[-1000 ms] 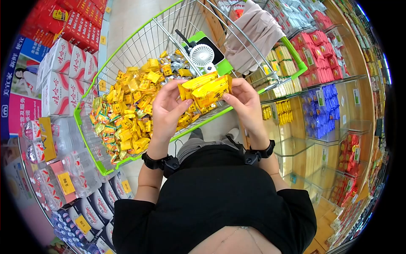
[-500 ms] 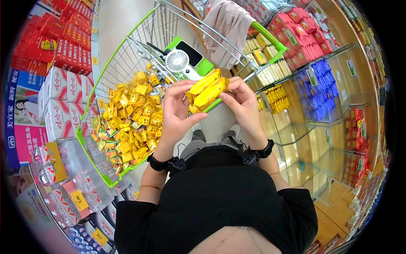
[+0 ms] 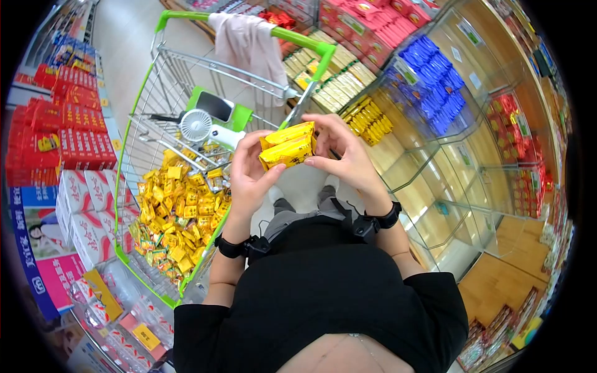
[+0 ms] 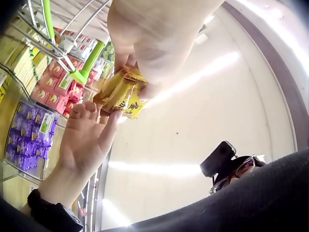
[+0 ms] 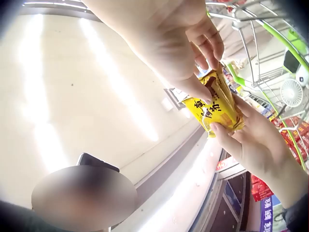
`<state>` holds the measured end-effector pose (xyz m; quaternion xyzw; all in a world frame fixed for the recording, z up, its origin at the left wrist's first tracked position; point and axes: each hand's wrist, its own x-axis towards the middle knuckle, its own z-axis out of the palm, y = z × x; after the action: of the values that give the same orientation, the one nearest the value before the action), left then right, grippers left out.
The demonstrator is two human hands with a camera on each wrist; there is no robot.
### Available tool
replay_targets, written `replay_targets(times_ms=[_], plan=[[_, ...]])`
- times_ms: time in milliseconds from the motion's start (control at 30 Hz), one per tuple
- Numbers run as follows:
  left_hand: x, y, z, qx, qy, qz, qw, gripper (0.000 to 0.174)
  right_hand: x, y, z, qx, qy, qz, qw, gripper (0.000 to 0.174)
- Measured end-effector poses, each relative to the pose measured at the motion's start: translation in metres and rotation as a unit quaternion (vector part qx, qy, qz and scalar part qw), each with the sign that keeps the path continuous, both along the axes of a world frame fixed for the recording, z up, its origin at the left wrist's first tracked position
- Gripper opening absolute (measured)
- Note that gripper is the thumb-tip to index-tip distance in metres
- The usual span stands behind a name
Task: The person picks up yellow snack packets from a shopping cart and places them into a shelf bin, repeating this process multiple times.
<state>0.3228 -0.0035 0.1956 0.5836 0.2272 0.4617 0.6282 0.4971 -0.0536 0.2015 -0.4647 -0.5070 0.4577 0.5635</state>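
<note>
Two yellow wrapped packets, lying side by side, are held up in front of the body. The left hand pinches their left end between thumb and fingers. At their right end the right hand has its thumb and fingers on the wrapper. Dark lettering shows on the yellow wrapper in the right wrist view, with the left hand at its lower end and the right hand above. In the left wrist view the packets sit between both hands.
A green-edged cart stands front left, holding many small yellow packets, a white fan and a phone-like device; a pale cloth hangs over its handle. Shelves with blue packets line the right; red boxes stand left.
The view has turned, so the cart handle and shelves appear farther left. Both hands still hold the two packets, which have tilted and now lie nearly level across the head view.
</note>
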Motion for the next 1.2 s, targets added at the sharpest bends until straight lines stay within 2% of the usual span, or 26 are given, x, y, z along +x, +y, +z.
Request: replay_targets(times_ms=[33,100,333,433,467,633,767,933,1200], plan=[[0.009,-0.001,-0.001,0.000,0.002,-0.016,1.000,0.049,0.011,-0.004,0.001,0.000,0.001,-0.009,1.000,0.056],[0.029,-0.003,-0.005,-0.011,-0.006,-0.048,0.999,0.049,0.031,-0.013,0.002,-0.008,-0.077,0.011,0.997,0.049],[0.100,-0.011,-0.013,-0.032,0.020,-0.161,0.986,0.048,0.092,-0.049,-0.010,0.000,-0.091,-0.094,0.991,0.041],[0.127,-0.015,-0.015,-0.024,0.037,-0.182,0.982,0.045,0.118,-0.064,-0.011,0.009,-0.105,-0.128,0.986,0.040],[0.136,-0.014,-0.015,0.011,0.053,-0.191,0.980,0.044,0.124,-0.070,-0.011,0.016,-0.110,-0.141,0.984,0.040],[0.172,-0.019,-0.017,0.079,0.100,-0.220,0.967,0.046,0.147,-0.099,-0.009,0.015,-0.136,-0.203,0.970,0.039],[0.196,-0.023,-0.013,0.057,0.134,-0.249,0.958,0.047,0.158,-0.118,-0.013,-0.011,-0.133,-0.250,0.959,0.038],[0.219,-0.017,-0.014,0.184,0.186,-0.267,0.928,0.045,0.169,-0.124,-0.021,-0.031,-0.122,-0.277,0.952,0.039],[0.248,0.008,-0.031,0.129,0.193,-0.338,0.912,0.041,0.180,-0.109,-0.032,-0.057,-0.169,-0.338,0.924,0.041]])
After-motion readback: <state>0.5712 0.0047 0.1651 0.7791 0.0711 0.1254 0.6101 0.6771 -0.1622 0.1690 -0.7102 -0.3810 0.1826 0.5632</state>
